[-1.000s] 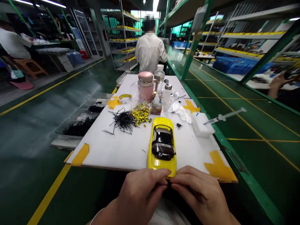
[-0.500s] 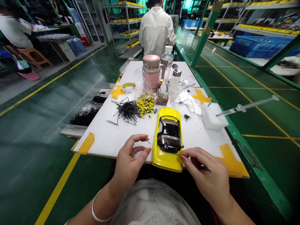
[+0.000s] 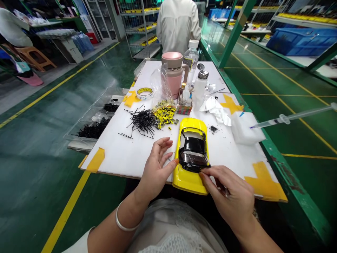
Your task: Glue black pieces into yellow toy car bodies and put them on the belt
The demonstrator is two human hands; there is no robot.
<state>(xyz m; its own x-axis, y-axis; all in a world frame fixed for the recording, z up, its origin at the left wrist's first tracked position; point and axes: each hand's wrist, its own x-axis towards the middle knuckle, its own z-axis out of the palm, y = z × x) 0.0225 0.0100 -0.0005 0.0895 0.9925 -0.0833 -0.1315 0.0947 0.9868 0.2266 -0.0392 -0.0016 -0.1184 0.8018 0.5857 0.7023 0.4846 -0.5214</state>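
A yellow toy car body [image 3: 189, 181] with a black roof and clear windscreen lies near the table's front edge. My right hand [image 3: 230, 196] pinches at the base of the windscreen, on the car's right side; whatever is between thumb and forefinger is too small to make out. On the other side, my left hand [image 3: 156, 167] is open, fingers apart and slightly curled, its thumb tip at the car's left edge. A thin dark piece shows by its fingers. Beyond it lie a heap of thin black sticks [image 3: 144, 121] and a pile of small yellow-and-black parts [image 3: 164, 114].
Farther back stand a pink mug [image 3: 172, 79], a clear bottle [image 3: 191, 58] and a pump bottle [image 3: 200, 84]. At right, a syringe [image 3: 284, 119] sticks out from a white foam block [image 3: 246, 128]. Trays of black parts [image 3: 93, 128] flank the table's left side. A person [image 3: 178, 26] is ahead.
My left hand has moved up and right to the car's left edge, with its fingers straighter. My right hand stays at the windscreen base. The camera view has shifted slightly.
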